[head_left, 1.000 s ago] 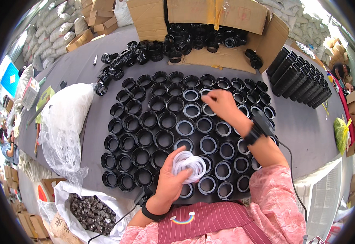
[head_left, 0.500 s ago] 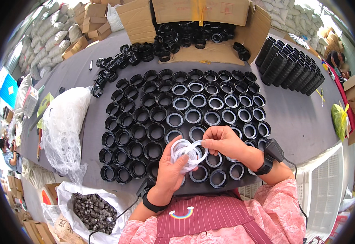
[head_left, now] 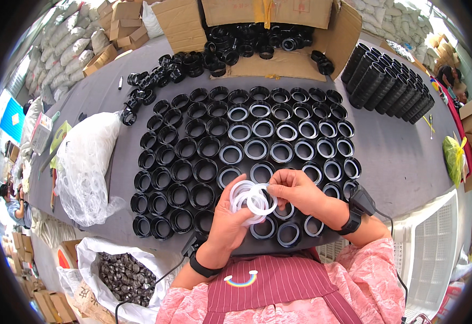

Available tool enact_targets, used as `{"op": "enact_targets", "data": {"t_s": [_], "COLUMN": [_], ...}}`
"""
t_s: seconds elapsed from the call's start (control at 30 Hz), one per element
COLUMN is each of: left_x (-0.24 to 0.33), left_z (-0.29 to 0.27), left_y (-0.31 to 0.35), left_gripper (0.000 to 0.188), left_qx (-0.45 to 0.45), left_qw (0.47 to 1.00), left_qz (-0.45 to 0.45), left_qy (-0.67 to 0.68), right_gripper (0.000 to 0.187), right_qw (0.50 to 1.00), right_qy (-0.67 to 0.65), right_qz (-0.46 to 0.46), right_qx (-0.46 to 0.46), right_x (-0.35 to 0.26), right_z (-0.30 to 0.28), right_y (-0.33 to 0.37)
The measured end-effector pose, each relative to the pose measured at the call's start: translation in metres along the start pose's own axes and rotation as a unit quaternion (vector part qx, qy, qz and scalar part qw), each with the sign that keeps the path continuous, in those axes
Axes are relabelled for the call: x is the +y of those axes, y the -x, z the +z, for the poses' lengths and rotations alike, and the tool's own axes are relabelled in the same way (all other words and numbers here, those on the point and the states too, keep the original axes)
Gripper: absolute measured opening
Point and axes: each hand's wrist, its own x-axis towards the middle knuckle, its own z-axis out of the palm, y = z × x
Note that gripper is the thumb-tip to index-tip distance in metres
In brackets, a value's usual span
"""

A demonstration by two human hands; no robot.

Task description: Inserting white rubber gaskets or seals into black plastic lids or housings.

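Head view: hands [head_left: 228, 222] hold white rings [head_left: 250, 203]; red-printed cardboard box [head_left: 230, 17].

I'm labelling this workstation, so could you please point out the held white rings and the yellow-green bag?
Held white rings [head_left: 249, 202]: head view, overlapping middle of the bunch.
Yellow-green bag [head_left: 453, 155]: head view, middle of its body.

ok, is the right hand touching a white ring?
Touching. The head view shows the right hand pinching the edge of one white ring.
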Motion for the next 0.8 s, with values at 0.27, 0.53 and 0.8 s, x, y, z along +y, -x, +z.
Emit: {"op": "enact_targets", "data": {"t_s": [0.27, 0.53, 0.8], "left_x": [0.001, -0.005, -0.006], "left_z": [0.000, 0.002, -0.001], "left_y": [0.002, 0.001, 0.000], "left_gripper": [0.069, 0.070, 0.065], "left_qx": [-0.035, -0.001, 0.014], "left_qw": [0.990, 1.000, 0.998], "left_qz": [-0.037, -0.002, -0.026], "left_qy": [0.134, 0.013, 0.047], "right_gripper": [0.013, 0.014, 0.013], "right_qw": [0.999, 1.000, 0.998], "right_qy": [0.013, -0.005, 0.028], "right_qz": [-0.021, -0.014, -0.052], "right_qx": [0.023, 0.026, 0.021], "right_x": [0.000, 0.002, 0.010], "right_z": [-0.005, 0.000, 0.012], "right_y": [0.002, 0.001, 0.003]}}
